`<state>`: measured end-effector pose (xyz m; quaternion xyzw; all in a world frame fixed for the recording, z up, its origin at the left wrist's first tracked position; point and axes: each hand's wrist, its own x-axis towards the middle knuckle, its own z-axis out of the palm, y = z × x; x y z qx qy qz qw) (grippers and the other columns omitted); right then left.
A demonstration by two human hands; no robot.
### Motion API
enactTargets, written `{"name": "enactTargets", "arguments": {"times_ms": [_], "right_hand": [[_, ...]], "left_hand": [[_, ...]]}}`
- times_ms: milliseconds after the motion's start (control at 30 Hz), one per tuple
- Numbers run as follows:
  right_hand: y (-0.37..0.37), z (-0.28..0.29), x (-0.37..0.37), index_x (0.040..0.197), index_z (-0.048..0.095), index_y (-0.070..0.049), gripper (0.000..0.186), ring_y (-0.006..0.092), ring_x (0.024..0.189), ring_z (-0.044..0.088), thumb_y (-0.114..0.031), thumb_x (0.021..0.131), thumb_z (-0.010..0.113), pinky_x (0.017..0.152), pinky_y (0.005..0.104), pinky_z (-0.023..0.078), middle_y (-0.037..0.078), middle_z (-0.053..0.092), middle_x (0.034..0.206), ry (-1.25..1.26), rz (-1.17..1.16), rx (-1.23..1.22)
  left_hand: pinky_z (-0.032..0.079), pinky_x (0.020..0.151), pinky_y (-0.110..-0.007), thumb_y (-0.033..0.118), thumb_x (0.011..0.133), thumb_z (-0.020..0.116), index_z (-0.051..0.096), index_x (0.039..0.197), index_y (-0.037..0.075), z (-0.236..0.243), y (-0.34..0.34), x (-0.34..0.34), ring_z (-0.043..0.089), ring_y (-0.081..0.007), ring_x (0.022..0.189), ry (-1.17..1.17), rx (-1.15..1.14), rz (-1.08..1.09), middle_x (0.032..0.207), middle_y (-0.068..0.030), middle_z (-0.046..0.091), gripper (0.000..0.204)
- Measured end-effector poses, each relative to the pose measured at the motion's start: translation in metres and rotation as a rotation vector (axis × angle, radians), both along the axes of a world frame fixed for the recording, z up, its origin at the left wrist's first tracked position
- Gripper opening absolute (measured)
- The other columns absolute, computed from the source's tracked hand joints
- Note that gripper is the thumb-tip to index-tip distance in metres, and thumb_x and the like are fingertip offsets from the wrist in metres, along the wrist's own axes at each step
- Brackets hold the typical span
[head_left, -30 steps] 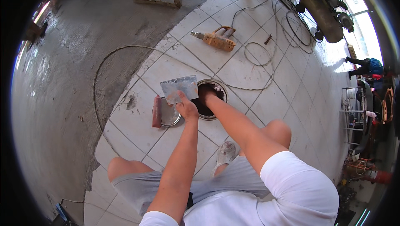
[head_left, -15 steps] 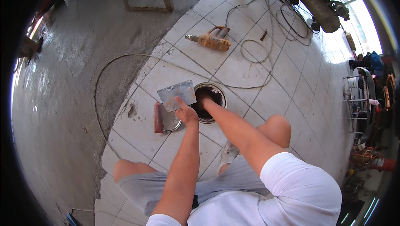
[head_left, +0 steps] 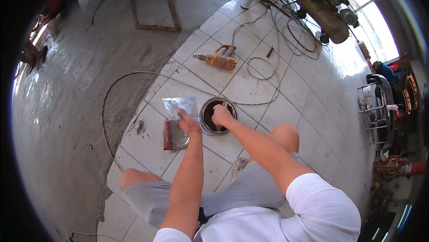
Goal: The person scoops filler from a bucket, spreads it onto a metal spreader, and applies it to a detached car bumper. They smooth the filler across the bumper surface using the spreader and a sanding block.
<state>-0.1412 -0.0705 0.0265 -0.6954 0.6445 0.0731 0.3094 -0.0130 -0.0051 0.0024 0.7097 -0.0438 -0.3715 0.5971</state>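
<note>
My left hand [head_left: 189,123] grips a flat, rectangular metal plate [head_left: 173,106], smeared grey, by its near edge. Just right of it stands an open round can [head_left: 235,113] with a dark inside and residue on the rim. Over the can's mouth is my right hand [head_left: 221,115], its fingers closed and pointing down. What they hold is hidden, though a pale bit shows below them inside the can. Beneath my left hand a round lid [head_left: 182,143] lies on the tiles. A reddish-brown tube [head_left: 167,135] rests against the lid's left side.
Beyond the can, an orange heat gun [head_left: 219,60] lies on the tiled floor [head_left: 205,155]. Its cable [head_left: 134,73] loops across the tiles and concrete. A compressor [head_left: 324,16] stands at the far right, a metal stand [head_left: 158,27] at the far left, and a metal rack [head_left: 373,112] at right.
My right hand has risen from deep inside the can to its mouth. The plate in my left hand has tilted and now catches the light. The whole view has shifted slightly.
</note>
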Motion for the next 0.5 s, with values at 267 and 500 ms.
{"name": "enactTargets", "arguments": {"times_ms": [267, 500], "right_hand": [[-0.011, 0.091, -0.038, 0.121, 0.074, 0.001, 0.041, 0.0396, 0.106, 0.073, -0.013, 0.083, 0.07, 0.094, 0.0445, 0.06, 0.027, 0.075, 0.112, -0.007, -0.039, -0.004], [0.022, 0.2, -0.05, 0.127, 0.073, -0.003, 0.041, 0.0378, 0.097, 0.075, -0.016, 0.088, 0.068, 0.088, 0.0443, 0.06, 0.026, 0.076, 0.106, -0.127, 0.073, -0.23]], "left_hand": [[0.05, 0.095, -0.04, 0.028, 0.106, 0.06, 0.057, 0.133, -0.015, 0.053, 0.009, 0.091, 0.067, -0.0344, 0.108, -0.189, -0.228, -0.167, 0.125, -0.0278, 0.069, 0.051], [0.049, 0.1, -0.038, 0.014, 0.101, 0.061, 0.055, 0.14, -0.003, 0.068, 0.038, 0.1, 0.065, -0.0285, 0.114, -0.276, -0.269, -0.359, 0.127, -0.0182, 0.068, 0.043]]}}
